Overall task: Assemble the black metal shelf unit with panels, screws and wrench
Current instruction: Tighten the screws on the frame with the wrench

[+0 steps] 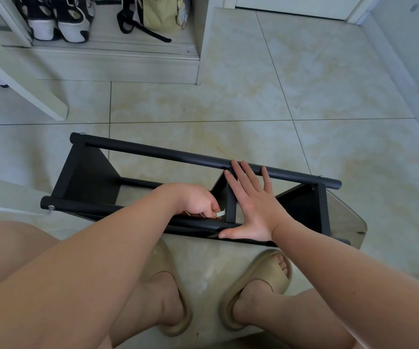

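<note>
Hands sit close together at the middle of the black shelf unit (153,153), which lies on its side on the tiled floor (253,96) just beyond the person's slippers (259,280). Its long axis runs left to right across the person's front, with the right end angled slightly nearer.

The right hand (252,207) is flat with its fingers spread. Its palm heel bears on the near rail (82,206) and its fingertips reach the far rail, so it appears to be steadying the frame.

The left hand (196,202) is curled against the near rail, pinching a small pale piece (219,214). Whether that is a screw, the wrench or something else cannot be told.

The edge of the middle panel (230,207) stands between the two hands, crossing from rail to rail. Its joint with the near rail lies just right of the left fingertips. That joint is probably the one being fastened, and the left hand is the nearer to it. Any turning there would have to happen in the tight gap beside the right thumb.
</note>
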### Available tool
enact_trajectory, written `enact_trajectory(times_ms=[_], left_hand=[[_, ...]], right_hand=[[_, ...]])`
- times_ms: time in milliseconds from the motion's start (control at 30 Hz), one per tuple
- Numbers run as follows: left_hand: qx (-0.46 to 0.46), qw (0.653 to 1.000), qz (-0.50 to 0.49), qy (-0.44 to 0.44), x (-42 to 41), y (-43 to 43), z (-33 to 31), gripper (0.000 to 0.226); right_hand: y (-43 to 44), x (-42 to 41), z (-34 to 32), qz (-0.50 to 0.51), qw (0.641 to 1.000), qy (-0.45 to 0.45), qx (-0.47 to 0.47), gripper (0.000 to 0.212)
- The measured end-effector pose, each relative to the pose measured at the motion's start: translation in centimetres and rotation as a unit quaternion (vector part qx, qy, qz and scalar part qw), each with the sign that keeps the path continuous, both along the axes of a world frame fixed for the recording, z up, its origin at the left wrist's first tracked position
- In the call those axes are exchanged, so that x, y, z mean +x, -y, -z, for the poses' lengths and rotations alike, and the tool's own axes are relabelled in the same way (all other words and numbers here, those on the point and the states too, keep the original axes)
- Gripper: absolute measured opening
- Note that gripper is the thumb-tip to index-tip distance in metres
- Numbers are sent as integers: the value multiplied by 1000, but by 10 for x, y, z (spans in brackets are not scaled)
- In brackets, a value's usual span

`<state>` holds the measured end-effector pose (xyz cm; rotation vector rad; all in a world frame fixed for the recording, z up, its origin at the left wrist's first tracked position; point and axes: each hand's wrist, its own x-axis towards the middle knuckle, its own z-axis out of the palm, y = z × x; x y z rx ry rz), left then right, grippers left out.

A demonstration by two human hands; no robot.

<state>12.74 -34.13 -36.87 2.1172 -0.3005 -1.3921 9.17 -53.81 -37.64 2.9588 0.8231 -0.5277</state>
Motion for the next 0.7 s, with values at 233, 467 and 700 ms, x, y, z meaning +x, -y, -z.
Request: enact_trajectory(times_ms=[233, 467, 700], left_hand=[[-13, 995, -62, 74, 7, -4, 1, 22], [-33, 990, -135, -1, 3, 3, 8, 17], [-96, 937, -310, -128, 0, 11, 16, 13]], right_hand=[[0, 0, 1, -2, 1000, 0, 0, 137], [0, 0, 1, -1, 1000, 3, 6, 137], [1, 0, 1, -1, 1000, 4, 13, 136]])
